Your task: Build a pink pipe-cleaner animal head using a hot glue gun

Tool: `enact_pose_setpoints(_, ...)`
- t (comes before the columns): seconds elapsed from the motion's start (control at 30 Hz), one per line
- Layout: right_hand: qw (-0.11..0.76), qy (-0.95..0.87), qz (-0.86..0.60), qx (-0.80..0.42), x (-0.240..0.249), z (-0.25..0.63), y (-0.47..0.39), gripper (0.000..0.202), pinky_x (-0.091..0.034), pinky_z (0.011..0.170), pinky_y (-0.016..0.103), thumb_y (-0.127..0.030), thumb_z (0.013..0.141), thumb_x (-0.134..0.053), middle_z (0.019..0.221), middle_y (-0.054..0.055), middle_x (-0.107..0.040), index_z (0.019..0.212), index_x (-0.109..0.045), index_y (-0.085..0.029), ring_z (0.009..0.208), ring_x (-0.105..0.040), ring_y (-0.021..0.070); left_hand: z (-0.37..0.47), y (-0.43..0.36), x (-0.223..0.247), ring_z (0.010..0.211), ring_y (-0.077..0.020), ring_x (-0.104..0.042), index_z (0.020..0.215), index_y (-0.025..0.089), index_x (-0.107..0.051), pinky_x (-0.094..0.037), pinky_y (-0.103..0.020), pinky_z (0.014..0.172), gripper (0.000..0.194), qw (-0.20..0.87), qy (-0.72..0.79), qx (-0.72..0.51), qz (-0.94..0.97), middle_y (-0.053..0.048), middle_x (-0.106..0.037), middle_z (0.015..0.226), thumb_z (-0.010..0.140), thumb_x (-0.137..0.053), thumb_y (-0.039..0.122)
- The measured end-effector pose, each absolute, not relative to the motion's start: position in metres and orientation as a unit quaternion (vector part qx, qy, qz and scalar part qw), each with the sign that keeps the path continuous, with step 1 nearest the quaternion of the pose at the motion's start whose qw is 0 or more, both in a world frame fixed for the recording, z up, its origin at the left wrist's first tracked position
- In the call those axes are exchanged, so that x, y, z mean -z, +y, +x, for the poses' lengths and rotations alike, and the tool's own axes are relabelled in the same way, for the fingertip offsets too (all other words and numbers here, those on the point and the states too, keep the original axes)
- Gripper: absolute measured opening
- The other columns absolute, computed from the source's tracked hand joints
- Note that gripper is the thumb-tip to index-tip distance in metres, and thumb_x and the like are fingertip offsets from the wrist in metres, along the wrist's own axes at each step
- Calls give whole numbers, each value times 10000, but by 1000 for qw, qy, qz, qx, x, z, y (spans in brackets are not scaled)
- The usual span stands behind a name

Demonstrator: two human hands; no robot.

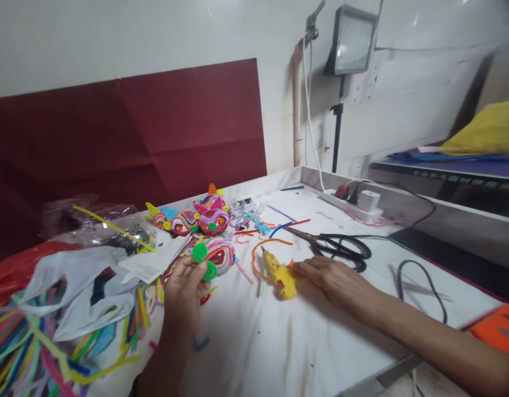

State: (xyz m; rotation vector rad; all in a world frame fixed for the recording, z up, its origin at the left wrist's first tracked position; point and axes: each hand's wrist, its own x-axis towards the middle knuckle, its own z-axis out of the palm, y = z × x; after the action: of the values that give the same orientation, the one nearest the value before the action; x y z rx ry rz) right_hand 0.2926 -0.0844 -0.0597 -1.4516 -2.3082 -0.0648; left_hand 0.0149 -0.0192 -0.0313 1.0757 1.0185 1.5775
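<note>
My left hand (pixel 187 281) pinches two small green coils (pixel 199 252), one above the other, over the table. Just behind it lies a pink, white and blue striped piece (pixel 220 256) with a red centre. My right hand (pixel 326 275) is at a yellow glue gun (pixel 280 275), its fingers closed at the gun's rear end; the gun's dark nozzle points up and left. A curved orange pipe cleaner (pixel 255 259) lies by the nozzle. Black-handled scissors (pixel 341 245) rest beyond my right hand.
Colourful finished heads (pixel 213 218) sit at the back. Loose pipe cleaners (pixel 31 342) and white plastic bags (pixel 80 275) fill the left side. A power strip (pixel 353 207), a black cable (pixel 428 281) and a dark panel (pixel 440 259) lie right; a lamp (pixel 353 41) stands behind.
</note>
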Motion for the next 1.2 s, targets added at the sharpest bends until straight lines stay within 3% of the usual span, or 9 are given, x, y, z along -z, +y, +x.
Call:
enact_pose_setpoints(0.37,189,-735,-647,68,28,353,-42,307,-470,773,284,-79,883,-481,1097,118,-717,1151,-610,-154,959,-677,225,15,-15,32,493,-122,-524,672,201,-652,-401,-200,397,228,464,420,-656,422,-2,-617,590,493,-790,232)
enact_pose_setpoints(0.6,126,-696,-703,76,34,386,-5,302,-472,721,337,-60,890,-486,1032,173,-723,1160,-614,-99,923,-680,277,14,-19,29,498,-115,-524,719,198,-634,-422,-206,437,212,472,417,-648,428,26,-602,580,578,-782,254)
enact_pose_setpoints(0.7,91,-677,-727,70,39,393,8,235,-512,762,359,-154,924,-544,1008,130,-707,1145,-616,-118,920,-670,245,14,-19,29,478,-109,-496,706,196,-634,-410,-204,424,221,468,420,-650,427,32,-572,552,569,-784,282)
enact_pose_setpoints(0.83,53,-652,-755,54,43,397,22,296,-550,814,404,-340,933,-589,1145,72,-634,1174,-592,-169,955,-644,200,13,-16,32,460,-94,-458,703,182,-652,-379,-187,403,240,473,424,-648,420,28,-548,524,554,-790,311)
enact_pose_setpoints(1.0,27,-630,-775,38,46,399,38,322,-544,841,427,-334,934,-587,1215,86,-605,1214,-573,-176,1007,-629,219,15,-17,31,487,-96,-499,769,178,-663,-403,-176,431,258,475,431,-645,416,38,-576,549,566,-794,270)
enact_pose_setpoints(1.2,24,-643,-765,30,33,399,31,318,-544,841,428,-336,933,-588,1212,84,-607,1208,-578,-176,1006,-629,218,14,-14,29,435,-93,-506,752,177,-651,-411,-181,399,368,473,462,-640,392,43,-613,542,439,-823,265)
